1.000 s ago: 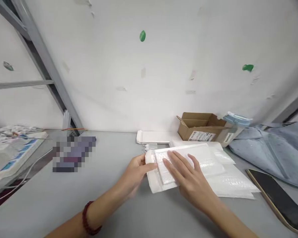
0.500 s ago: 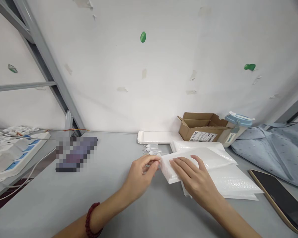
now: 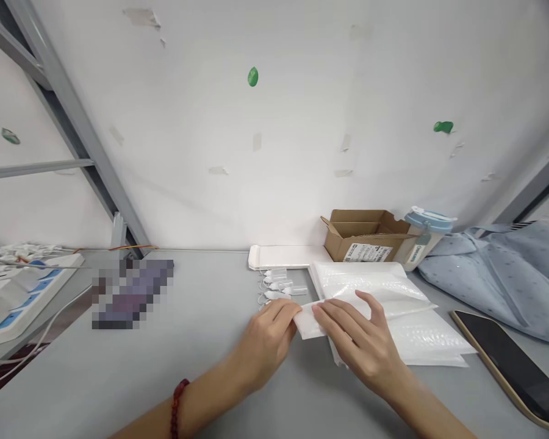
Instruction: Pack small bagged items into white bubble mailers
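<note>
A white bubble mailer [image 3: 414,286] lies partly over other white bubble mailers [image 3: 425,341] on the grey table. At its left end, my left hand [image 3: 269,341] pinches a corner between closed fingers and thumb. My right hand [image 3: 363,338] lies across the same mailer close by, its fingertips bent onto the white edge and its little finger raised; the thumb is hidden beneath. Several small clear tubes with white tips and thin loops [image 3: 279,285] rest just beyond my left hand.
Behind are a flat white box [image 3: 288,256], an open cardboard box [image 3: 363,241] and a blue-lidded cup [image 3: 425,238]. To the right lie pale blue fabric [image 3: 494,280] and a phone [image 3: 512,366]. At left are a blurred purple object [image 3: 135,296] and a power strip [image 3: 32,299].
My left hand has turned and closed on the mailer's corner. The mailer's left end now looks narrower, and more of the small tubes show. The view has shifted slightly.
</note>
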Available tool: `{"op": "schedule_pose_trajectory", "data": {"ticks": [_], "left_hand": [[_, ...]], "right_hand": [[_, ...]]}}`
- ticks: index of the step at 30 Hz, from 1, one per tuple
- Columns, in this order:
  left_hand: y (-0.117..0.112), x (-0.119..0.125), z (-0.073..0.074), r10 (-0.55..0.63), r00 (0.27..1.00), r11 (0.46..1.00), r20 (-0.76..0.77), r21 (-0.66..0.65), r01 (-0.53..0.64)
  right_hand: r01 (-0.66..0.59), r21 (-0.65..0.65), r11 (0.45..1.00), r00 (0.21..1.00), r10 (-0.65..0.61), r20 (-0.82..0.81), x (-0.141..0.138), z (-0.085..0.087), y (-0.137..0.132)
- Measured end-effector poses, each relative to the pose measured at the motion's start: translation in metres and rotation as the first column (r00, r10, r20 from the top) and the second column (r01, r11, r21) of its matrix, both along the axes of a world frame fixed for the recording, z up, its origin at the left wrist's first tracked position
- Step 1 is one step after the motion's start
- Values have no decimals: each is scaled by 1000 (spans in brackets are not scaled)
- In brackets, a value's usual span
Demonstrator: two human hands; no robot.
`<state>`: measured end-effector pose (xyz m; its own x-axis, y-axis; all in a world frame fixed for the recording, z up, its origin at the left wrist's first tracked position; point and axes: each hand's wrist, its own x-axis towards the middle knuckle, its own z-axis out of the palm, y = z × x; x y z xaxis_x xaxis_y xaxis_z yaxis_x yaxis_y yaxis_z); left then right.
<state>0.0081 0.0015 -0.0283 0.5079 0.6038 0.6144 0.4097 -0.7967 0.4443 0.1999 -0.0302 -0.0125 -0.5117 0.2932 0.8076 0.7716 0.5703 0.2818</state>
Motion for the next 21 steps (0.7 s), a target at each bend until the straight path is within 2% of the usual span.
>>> {"op": "schedule_pose_trajectory", "data": {"ticks": [3, 5, 7, 9, 12, 15, 18, 21], "left_hand": [[5, 9, 8, 13, 998, 986, 60, -165, -3], [11, 18, 17, 47, 992, 931, 119, -366, 0], [20, 30, 29, 42, 981, 817, 189, -572, 75], [30, 43, 40, 12, 967, 672, 253, -719, 180], [41, 63, 47, 38, 949, 459, 312, -849, 260], [44, 77, 42, 89, 927, 267, 365, -905, 331], [38, 82, 33, 66, 912, 128, 405, -910, 395], [28, 81, 28, 53, 922, 43, 382, -924, 381]], "right_hand": [[80, 81, 993, 995, -75, -58, 3, 1, 3], [162, 133, 978, 984, -149, -99, 7, 3, 8], [244, 161, 956, 964, -221, -147, 13, 6, 14], [309, 149, 939, 943, -282, -174, 21, 8, 21], [375, 69, 925, 917, -359, -173, 35, 9, 31], [397, -2, 918, 906, -392, -163, 50, 9, 37], [377, -58, 924, 906, -381, -183, 60, 10, 38], [348, -105, 931, 908, -363, -210, 64, 12, 36]]}}
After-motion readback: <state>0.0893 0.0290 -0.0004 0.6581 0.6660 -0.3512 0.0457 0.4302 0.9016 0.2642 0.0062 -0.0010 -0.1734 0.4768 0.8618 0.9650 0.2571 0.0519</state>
